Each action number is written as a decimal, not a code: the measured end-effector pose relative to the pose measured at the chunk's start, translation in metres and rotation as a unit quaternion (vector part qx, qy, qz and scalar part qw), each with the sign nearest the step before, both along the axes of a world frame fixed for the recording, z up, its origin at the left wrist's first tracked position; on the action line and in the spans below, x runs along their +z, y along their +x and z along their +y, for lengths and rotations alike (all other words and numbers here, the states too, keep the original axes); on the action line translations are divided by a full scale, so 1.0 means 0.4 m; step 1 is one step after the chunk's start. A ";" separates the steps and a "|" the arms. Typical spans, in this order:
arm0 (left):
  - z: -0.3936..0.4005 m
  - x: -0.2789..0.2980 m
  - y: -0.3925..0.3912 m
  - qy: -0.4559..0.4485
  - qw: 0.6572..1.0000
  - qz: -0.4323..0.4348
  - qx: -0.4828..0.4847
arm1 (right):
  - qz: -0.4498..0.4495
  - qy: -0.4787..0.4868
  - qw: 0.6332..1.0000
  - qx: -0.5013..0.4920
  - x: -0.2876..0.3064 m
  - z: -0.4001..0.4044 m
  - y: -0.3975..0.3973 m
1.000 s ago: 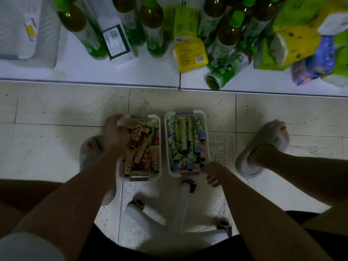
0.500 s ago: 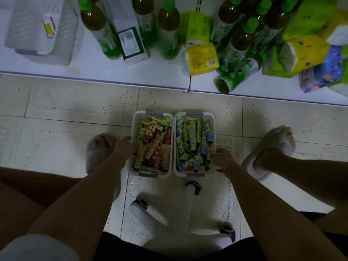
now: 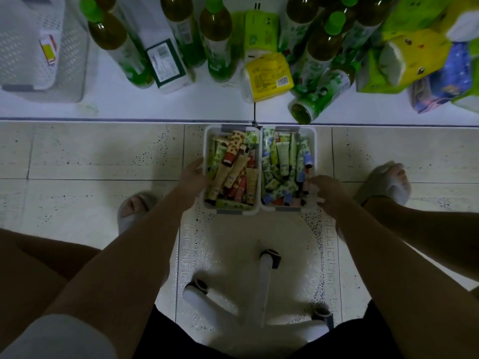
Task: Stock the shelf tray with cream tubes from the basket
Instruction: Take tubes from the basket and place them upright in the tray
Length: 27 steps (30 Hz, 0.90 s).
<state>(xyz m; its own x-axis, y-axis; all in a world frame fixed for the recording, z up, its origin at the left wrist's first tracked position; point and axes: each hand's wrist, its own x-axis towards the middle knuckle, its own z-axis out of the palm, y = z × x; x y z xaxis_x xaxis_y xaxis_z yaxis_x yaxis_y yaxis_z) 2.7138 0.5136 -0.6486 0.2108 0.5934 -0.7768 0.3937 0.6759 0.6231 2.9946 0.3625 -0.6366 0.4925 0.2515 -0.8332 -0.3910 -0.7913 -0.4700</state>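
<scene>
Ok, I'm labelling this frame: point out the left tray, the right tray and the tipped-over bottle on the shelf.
left tray [image 3: 231, 210]: head view, near rim.
right tray [image 3: 315, 141]: head view, right wall near the far corner.
tipped-over bottle [image 3: 322, 97]: head view, middle of its labelled body.
</scene>
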 end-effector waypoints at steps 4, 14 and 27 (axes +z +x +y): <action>-0.005 -0.008 -0.003 -0.014 0.998 -0.016 -0.054 | -0.010 0.046 0.998 0.037 0.009 0.007 0.015; -0.039 -0.024 0.046 0.225 0.942 0.207 -0.139 | -0.217 0.080 0.943 0.239 0.015 0.142 -0.123; -0.087 -0.104 0.083 0.260 0.873 0.283 -0.301 | -0.232 0.039 0.867 0.439 -0.103 0.316 -0.306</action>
<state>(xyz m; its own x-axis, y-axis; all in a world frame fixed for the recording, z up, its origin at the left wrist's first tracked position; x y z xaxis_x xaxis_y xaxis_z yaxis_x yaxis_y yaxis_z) 2.7469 0.4787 -0.6903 0.2745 0.8109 -0.5168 0.9245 -0.0748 0.3737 2.8723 0.4889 -0.6780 0.3595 0.7465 -0.5599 0.5921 -0.6463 -0.4814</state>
